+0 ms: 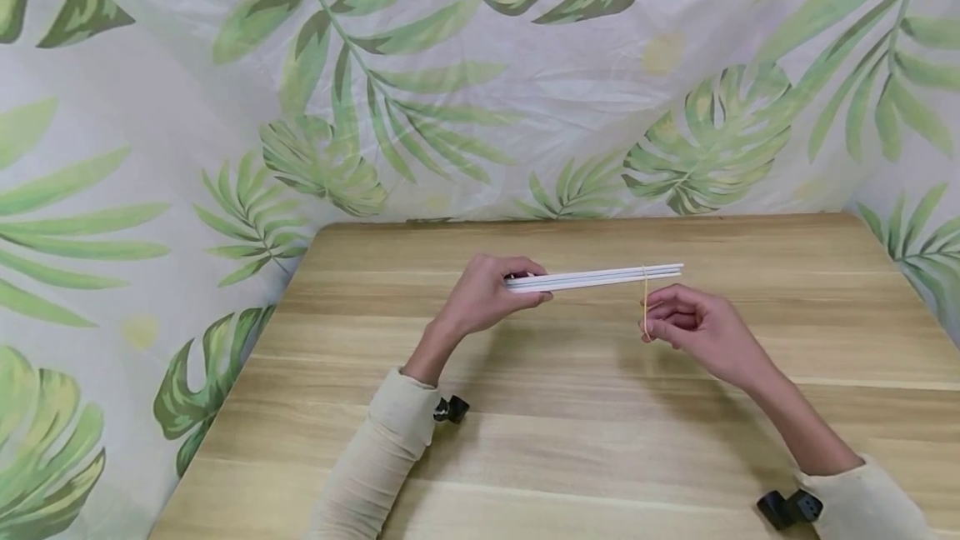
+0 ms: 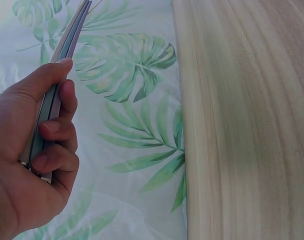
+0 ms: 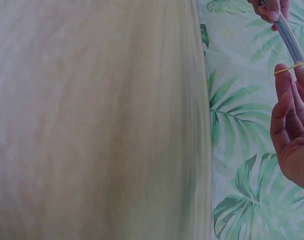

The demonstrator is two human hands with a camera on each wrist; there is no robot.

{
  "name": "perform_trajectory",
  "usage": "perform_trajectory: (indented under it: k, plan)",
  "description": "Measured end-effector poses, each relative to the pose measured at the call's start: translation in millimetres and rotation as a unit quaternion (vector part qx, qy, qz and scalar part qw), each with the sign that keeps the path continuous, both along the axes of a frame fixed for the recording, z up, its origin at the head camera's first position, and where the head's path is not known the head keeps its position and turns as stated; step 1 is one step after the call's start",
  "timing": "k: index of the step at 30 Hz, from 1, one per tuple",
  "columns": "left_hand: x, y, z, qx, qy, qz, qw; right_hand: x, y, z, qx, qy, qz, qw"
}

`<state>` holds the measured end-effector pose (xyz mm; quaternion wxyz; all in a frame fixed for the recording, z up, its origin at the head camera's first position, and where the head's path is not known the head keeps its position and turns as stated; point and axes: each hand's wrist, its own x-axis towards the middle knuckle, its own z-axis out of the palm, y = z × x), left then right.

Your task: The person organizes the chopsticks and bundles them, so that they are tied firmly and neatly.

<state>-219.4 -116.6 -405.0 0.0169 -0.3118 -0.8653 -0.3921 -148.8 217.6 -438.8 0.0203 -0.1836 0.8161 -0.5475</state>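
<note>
From my remote station I observe the left hand (image 1: 483,294) grasping one end of a bundle of slim sticks (image 1: 592,278), held above the wooden table (image 1: 562,440). The right hand (image 1: 705,327) holds a yellow elastic band (image 1: 646,307), which loops over the bundle near its free end

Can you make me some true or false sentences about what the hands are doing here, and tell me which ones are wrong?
1. The left hand grips some white sticks. True.
2. The right hand holds a yellow rubber band. True.
3. The rubber band is around the left wrist. False: it is looped around the sticks near one end.
4. Leaf-patterned cloth is behind the wooden table. True.
5. The sticks lie on the table. False: they are held above it.
</note>
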Motion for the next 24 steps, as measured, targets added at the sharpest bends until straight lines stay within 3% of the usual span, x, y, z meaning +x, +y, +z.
perform_trajectory:
  k: [8,15,20,24]
  plan:
    - [0.6,1.1,-1.0,-0.037,-0.006,0.019,0.9991,5.4,-9,-1.1,0.018,0.064,0.003,0.9978]
    - [0.1,2.6,-4.8,-0.099,-0.008,0.026,0.9947,6.9,-14,-3.9,0.025,0.181,0.018,0.9830]
    - [-0.2,4.8,-6.5,-0.104,-0.025,0.032,0.9937,6.8,-18,-2.4,0.015,0.209,0.033,0.9772]
    - [-1.3,4.5,-7.9,-0.098,-0.031,0.035,0.9940,9.0,-21,-1.2,0.006,0.204,0.026,0.9785]
